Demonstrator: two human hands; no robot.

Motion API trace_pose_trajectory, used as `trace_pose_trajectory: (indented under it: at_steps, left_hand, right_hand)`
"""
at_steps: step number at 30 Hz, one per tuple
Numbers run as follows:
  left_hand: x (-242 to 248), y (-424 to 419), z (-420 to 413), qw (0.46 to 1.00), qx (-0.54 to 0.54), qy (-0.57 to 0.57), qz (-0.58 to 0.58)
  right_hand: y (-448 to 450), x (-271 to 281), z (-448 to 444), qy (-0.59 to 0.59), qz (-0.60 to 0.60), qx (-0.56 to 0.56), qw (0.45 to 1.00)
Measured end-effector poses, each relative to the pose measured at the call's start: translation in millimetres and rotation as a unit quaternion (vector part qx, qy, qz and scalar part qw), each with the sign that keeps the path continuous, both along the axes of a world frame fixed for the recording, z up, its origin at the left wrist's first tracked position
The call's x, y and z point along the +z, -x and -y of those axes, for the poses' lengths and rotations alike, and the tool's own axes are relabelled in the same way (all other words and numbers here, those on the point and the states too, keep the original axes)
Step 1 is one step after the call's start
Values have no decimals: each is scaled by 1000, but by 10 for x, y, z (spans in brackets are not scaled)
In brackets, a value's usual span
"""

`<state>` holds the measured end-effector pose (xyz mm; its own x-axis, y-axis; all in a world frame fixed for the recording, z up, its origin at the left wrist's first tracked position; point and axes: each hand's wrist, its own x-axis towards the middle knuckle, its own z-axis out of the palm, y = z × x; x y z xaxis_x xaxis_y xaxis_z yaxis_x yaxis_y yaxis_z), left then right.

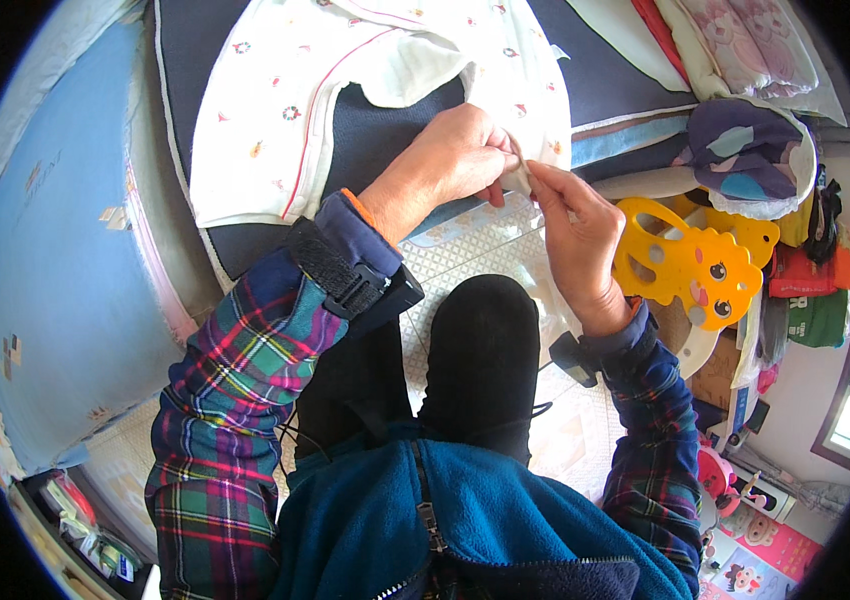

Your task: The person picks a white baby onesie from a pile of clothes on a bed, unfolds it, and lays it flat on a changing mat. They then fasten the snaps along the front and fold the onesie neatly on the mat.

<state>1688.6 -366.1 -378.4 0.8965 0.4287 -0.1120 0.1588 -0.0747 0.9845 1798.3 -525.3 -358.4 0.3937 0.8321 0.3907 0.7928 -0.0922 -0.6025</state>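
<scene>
A white printed garment (260,127) with red piping lies spread on a dark padded surface (372,142) before me. My left hand (455,157) pinches the garment's edge on its right side between thumb and fingers. Close beside it, my right hand (575,225) grips the same edge with thumb and forefinger. Both hands are near each other at the lower right corner of the garment, over the rim of the dark surface. A strap with a buckle is around each wrist.
A blue-covered bed or mattress (57,262) stands at the left. On the right are a yellow plastic animal-shaped toy part (695,262), a purple patterned cloth (747,150) and hanging bags (815,322). My knees are below, above a tiled floor (470,232).
</scene>
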Motion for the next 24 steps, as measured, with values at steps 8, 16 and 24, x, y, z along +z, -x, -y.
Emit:
trace_pose_trajectory:
  at_steps: [8,16,24]
  left_hand:
    - [51,-3,35,1000,19,-4,-25]
    - [8,6,85,999,49,6,-9]
    - [-22,24,111,996,74,44,15]
  right_hand:
    - [-23,-73,81,-5,89,78,993]
    - [-15,-155,151,34,117,112,986]
    - [-7,-283,168,23,109,140,984]
